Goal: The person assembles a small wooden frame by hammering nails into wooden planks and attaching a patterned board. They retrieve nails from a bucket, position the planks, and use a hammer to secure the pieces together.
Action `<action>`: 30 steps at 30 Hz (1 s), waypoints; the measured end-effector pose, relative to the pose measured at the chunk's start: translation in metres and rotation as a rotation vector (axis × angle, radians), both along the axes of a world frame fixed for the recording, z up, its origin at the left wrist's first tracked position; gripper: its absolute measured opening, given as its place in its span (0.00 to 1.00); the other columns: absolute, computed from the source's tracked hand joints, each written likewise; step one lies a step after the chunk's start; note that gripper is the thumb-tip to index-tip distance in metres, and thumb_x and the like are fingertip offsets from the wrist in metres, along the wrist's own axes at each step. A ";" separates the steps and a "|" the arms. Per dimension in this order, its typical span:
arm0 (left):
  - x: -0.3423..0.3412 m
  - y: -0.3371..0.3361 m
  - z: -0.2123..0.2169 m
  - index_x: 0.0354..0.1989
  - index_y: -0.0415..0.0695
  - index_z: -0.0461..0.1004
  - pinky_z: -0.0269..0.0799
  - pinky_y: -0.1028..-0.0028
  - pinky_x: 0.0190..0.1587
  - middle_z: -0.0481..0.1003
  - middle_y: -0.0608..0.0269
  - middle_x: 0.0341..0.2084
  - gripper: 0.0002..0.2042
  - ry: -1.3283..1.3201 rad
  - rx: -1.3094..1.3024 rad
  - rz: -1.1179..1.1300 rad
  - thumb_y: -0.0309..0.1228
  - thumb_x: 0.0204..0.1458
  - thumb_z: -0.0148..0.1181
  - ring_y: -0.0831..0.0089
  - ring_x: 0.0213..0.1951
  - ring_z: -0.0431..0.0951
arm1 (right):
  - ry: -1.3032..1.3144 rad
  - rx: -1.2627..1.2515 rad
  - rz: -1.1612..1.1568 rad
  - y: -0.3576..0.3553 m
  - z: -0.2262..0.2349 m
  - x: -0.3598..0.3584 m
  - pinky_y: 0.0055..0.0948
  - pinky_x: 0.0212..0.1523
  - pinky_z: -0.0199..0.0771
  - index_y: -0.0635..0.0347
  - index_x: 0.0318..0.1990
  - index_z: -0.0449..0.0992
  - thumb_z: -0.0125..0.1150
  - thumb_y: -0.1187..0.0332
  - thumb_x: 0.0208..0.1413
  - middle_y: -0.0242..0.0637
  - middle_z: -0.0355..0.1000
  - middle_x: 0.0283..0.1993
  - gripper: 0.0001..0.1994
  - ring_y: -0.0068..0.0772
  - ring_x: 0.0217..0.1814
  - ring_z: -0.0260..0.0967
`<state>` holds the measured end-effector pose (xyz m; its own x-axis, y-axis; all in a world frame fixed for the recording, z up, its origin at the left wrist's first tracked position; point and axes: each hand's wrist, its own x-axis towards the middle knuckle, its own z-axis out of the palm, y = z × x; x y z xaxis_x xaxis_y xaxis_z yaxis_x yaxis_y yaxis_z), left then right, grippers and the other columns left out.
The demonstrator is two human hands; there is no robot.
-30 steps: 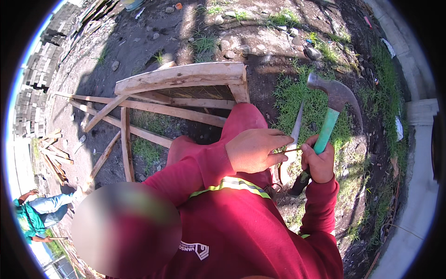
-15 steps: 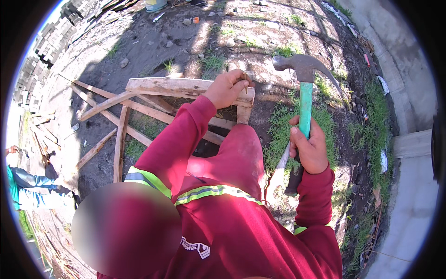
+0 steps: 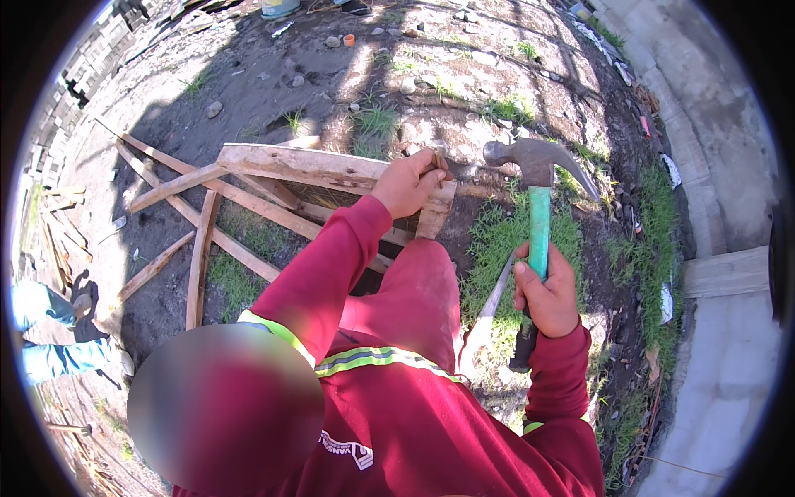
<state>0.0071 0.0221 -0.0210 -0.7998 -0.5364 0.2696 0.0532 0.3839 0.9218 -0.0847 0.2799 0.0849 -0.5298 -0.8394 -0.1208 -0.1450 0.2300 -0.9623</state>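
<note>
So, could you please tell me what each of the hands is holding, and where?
The right hand grips the claw hammer mid-handle; the left hand pinches something small, too hidden to tell, at the wooden frame's corner.

Bright, hard sunlight; dappled shadows across the dirt [image 3: 273, 91]. Glare bleaching the concrete curb [image 3: 729, 348]. Heavy fisheye bending, black vignette at rim. Sharp centre.
</note>
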 end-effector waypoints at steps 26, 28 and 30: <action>-0.001 0.005 -0.007 0.35 0.41 0.77 0.72 0.62 0.39 0.76 0.54 0.28 0.07 -0.059 -0.421 0.034 0.30 0.54 0.55 0.54 0.35 0.76 | 0.685 0.148 0.237 -0.039 0.055 -0.013 0.38 0.20 0.62 0.66 0.38 0.66 0.52 0.68 0.62 0.45 0.64 0.18 0.08 0.51 0.18 0.66; -0.001 0.005 -0.008 0.35 0.41 0.76 0.71 0.62 0.39 0.76 0.55 0.28 0.07 -0.017 -0.433 0.039 0.30 0.54 0.55 0.54 0.35 0.76 | 0.745 0.305 0.299 -0.041 0.063 -0.017 0.39 0.21 0.62 0.67 0.38 0.66 0.53 0.68 0.62 0.48 0.64 0.18 0.09 0.58 0.21 0.66; 0.000 0.007 -0.008 0.35 0.42 0.76 0.71 0.62 0.39 0.76 0.55 0.29 0.07 0.052 -0.447 0.060 0.30 0.54 0.55 0.54 0.35 0.76 | 0.616 0.149 0.200 -0.037 0.070 -0.015 0.35 0.19 0.61 0.66 0.37 0.66 0.52 0.67 0.63 0.41 0.63 0.17 0.09 0.42 0.17 0.66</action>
<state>0.0068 0.0292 -0.0294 -0.7498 -0.4036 0.5243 0.0606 0.7472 0.6618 -0.0999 0.2429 0.1551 -0.3749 -0.9265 0.0322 -0.7118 0.2655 -0.6502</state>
